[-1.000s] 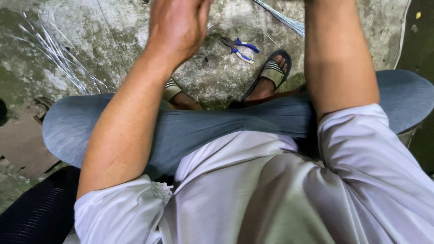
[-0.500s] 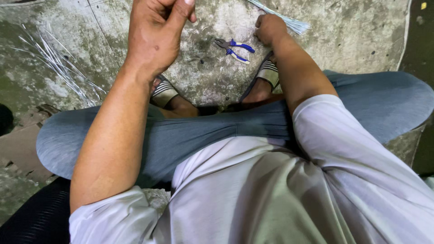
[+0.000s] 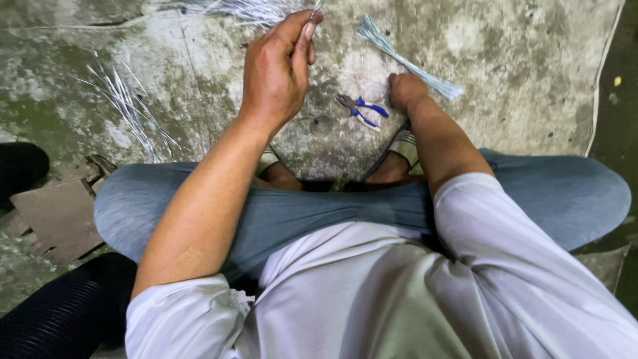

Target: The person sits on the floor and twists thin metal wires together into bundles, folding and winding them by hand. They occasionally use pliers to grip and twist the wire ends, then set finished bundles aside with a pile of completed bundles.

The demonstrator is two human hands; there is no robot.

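Observation:
My left hand [image 3: 276, 70] is raised over the concrete floor, its thumb and fingers pinched on a thin metal wire [image 3: 315, 11] that runs off the top edge. My right hand [image 3: 405, 90] is down on the floor, fingers curled, beside a bundle of thin silver wires [image 3: 405, 61] lying diagonally. Whether it grips a wire is hidden. Small pliers with blue handles [image 3: 361, 110] lie on the floor between my hands, closer to the right one. I sit with both knees spread, in blue trousers and a white shirt.
Loose silver wires [image 3: 129, 110] are scattered on the floor at the left, and more lie at the top edge [image 3: 239, 8]. A brown flat piece [image 3: 56, 216] rests at the left. My sandalled feet [image 3: 404, 147] are under my knees. A dark ribbed object [image 3: 60, 316] sits bottom left.
My right arm has come down from high in the view and its hand now rests on the floor by the wire bundle. My left hand has closed its fingers into a pinch on a wire.

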